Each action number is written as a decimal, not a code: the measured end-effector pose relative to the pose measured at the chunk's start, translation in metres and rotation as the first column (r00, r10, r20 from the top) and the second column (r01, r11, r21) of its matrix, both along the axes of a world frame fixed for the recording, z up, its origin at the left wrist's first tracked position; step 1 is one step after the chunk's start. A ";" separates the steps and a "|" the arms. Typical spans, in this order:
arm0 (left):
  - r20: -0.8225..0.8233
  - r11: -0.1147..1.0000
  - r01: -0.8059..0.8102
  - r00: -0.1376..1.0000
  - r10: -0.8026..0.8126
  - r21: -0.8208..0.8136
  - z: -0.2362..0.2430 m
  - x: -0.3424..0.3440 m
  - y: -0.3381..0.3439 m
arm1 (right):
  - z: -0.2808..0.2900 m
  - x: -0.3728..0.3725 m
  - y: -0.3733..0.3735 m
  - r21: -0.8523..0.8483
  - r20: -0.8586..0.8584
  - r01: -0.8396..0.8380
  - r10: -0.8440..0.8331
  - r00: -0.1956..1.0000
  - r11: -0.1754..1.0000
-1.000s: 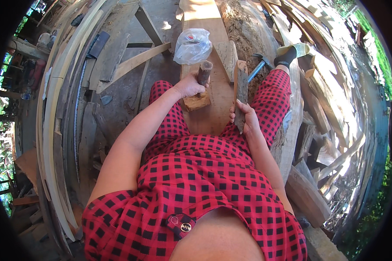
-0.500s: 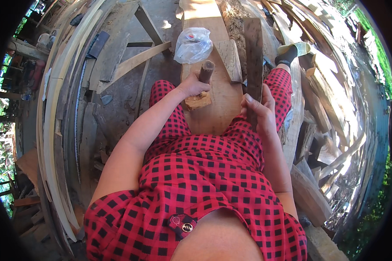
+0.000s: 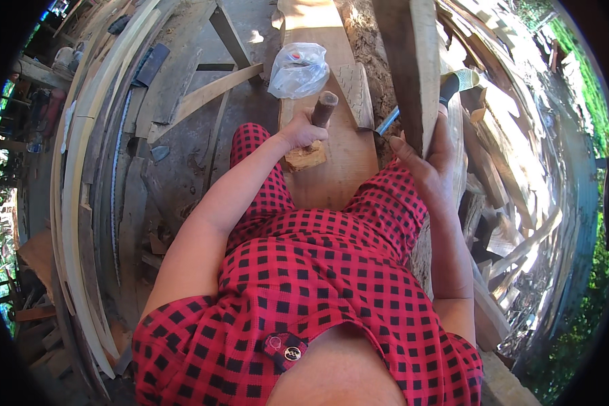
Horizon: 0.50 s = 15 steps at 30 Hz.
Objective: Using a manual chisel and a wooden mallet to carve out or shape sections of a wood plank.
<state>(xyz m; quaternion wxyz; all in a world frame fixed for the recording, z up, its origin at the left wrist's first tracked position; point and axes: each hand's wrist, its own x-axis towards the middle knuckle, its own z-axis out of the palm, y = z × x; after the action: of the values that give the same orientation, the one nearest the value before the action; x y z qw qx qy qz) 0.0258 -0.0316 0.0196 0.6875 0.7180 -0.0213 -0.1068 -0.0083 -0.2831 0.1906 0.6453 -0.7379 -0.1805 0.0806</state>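
Observation:
My left hand is wrapped round the handle of a wooden mallet, whose block head rests on the wide plank between my thighs. The handle points up out of my fist. On the right, my right hand is closed round the lower part of a long board. This board is tilted up, with a dark face and a paler edge showing. Beside it a thin blue bar sticks out, partly hidden, its kind unclear.
A clear plastic bag with things inside sits farther up the plank. Next to it is a wood block with marks on its face. Long strips lie on the left, and split timber is piled on the right beyond my foot.
The board in my right hand has risen and swung right, so its pale edge now shows. More of the blue bar is uncovered. My left hand and the mallet have barely moved.

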 end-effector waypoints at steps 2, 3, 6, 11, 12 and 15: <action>-0.043 1.000 0.024 0.999 -0.025 -0.021 0.008 0.001 -0.005 | -0.023 0.003 -0.006 -0.008 0.123 0.068 -0.066 0.990 0.998; -0.090 0.999 0.026 0.996 -0.029 -0.038 0.010 0.001 -0.005 | -0.033 0.008 -0.010 -0.006 0.125 0.065 -0.064 0.990 0.998; -0.022 0.997 0.065 0.998 -0.066 -0.044 -0.002 0.002 0.003 | -0.041 0.016 -0.015 -0.602 -0.041 -0.177 0.191 0.981 0.779; 0.014 1.000 0.004 1.000 -0.004 -0.029 -0.003 0.002 -0.002 | -0.022 0.002 0.002 -0.166 0.058 -0.043 0.054 0.997 0.985; 0.020 1.000 0.028 0.999 -0.028 -0.004 -0.004 0.003 -0.002 | -0.023 0.002 0.004 -0.105 0.098 -0.009 0.019 0.995 0.994; -0.034 0.998 0.060 0.998 -0.059 0.015 -0.008 0.007 -0.001 | -0.041 0.006 -0.006 -0.169 0.160 0.014 0.013 0.987 0.986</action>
<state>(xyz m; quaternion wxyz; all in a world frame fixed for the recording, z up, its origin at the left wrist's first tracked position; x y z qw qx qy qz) 0.0330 -0.0324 0.0117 0.6787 0.7205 -0.0303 -0.1395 -0.0019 -0.2891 0.1496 0.5637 -0.7941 -0.2243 0.0356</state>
